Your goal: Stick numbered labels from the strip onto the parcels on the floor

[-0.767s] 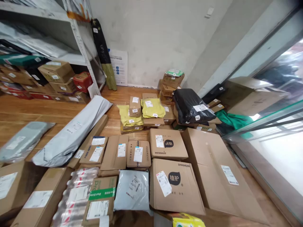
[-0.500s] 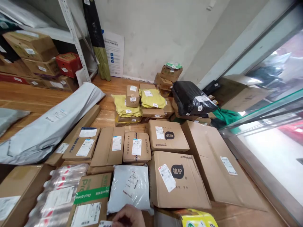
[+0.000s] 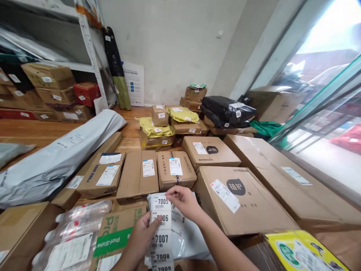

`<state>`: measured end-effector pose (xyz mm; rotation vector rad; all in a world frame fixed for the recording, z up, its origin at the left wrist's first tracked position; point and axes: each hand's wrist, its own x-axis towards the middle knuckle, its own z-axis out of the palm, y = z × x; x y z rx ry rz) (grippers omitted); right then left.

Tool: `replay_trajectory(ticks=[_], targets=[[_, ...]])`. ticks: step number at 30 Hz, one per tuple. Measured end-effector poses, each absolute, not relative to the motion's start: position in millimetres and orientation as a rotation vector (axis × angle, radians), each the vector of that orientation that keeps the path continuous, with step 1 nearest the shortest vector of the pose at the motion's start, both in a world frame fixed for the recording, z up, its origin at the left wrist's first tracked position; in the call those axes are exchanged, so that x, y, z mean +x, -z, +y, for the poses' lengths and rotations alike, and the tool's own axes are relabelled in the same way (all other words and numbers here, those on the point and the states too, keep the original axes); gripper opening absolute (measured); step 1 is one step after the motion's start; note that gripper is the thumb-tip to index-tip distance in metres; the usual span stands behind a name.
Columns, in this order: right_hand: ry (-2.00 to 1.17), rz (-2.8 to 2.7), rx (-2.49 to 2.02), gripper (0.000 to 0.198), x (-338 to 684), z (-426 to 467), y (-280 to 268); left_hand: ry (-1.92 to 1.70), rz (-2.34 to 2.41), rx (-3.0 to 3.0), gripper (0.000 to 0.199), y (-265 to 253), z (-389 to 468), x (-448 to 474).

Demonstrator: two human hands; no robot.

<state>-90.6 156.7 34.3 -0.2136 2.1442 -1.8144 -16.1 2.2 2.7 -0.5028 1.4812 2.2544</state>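
A strip of numbered barcode labels point(image 3: 161, 233) hangs upright low in the middle of the view, its tags reading 7005, a partly covered one ending in 06, 7007, 7008 and 7009 from top to bottom, five in all that can be counted. The left hand point(image 3: 140, 238) comes up from below with the palm turned toward the strip and its thumb pressed across the second tag, clamping the strip from the left side. The right hand point(image 3: 183, 201) reaches in from the lower right along a bare forearm, its fingertips pinching the upper right corner of the top tag. Just behind the strip lies a white poly mailer point(image 3: 187, 235), and beside it on the left a carton with a green Prot-Slow band point(image 3: 117, 235). Right of the hands sit two cartons printed with a dark round logo, the near one point(image 3: 242, 203) and the far one point(image 3: 210, 152), with a long flat carton point(image 3: 284, 177) beyond them against the glass door point(image 3: 324, 124). Three smaller labelled cartons point(image 3: 138, 177) stand in a row further back, next to a long grey-wrapped parcel point(image 3: 59, 158). Everything rests on a wooden floor point(image 3: 34, 130), with a metal shelf rack point(image 3: 90, 56) of boxes on the left and a pale wall point(image 3: 175, 49) behind.
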Motion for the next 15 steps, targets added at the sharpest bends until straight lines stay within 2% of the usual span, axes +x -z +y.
replay_trajectory(ticks=[5, 8, 12, 15], targets=[[1.762, 2.186, -0.261, 0.02, -71.9, 151.3, -40.9, -2.297, 1.437, -0.382, 0.066, 0.7, -5.4, 3.4], [1.739, 2.176, -0.27, 0.025, -69.1, 147.9, -35.2, -2.341, 1.407, -0.357, 0.071, 5.1, -9.0, 9.9], [1.725, 2.156, -0.263, 0.039, -70.7, 142.2, -8.1, -2.264, 1.579, -0.415, 0.071, 21.3, -12.2, 9.2], [1.735, 2.161, -0.208, 0.04, -73.7, 142.0, 26.8, -2.05, 1.853, -0.528, 0.07, 43.9, -10.8, 10.6]])
